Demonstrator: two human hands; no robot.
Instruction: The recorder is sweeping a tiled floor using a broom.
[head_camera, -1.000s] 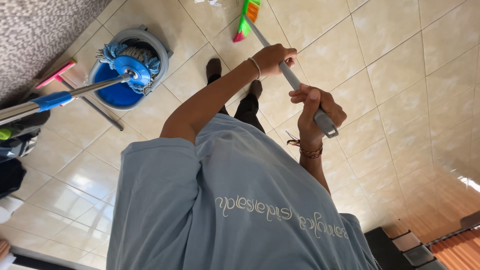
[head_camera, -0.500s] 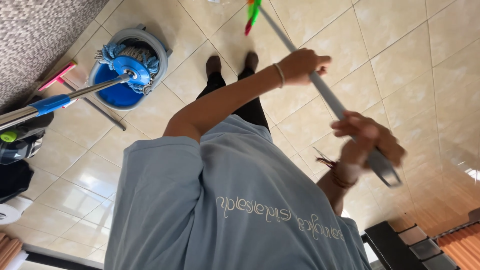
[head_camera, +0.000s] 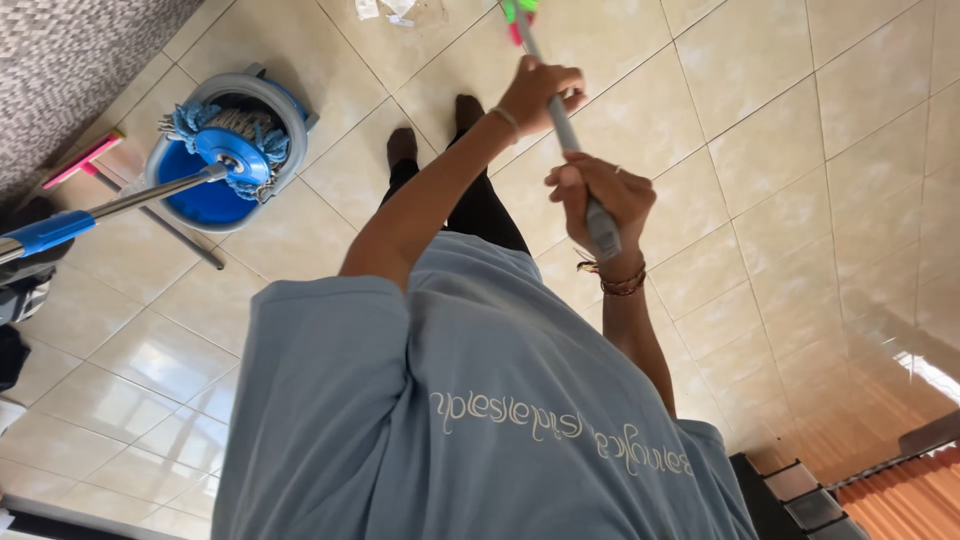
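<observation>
Broom handle sits gripped in both fists, left hand low, right hand high; paper scraps lie unswept beside the bristles.

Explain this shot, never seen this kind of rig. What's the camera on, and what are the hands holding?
There is one picture, taken by a camera worn on a person's head and looking straight down, so the blue shirt fills the bottom and the feet sit at the top. Both bare hands grip a grey broom handle: the left hand lower down, the right hand near its top end. The beige tile floor carries a mop bucket with a blue mop resting in it, and paper scraps.
</observation>
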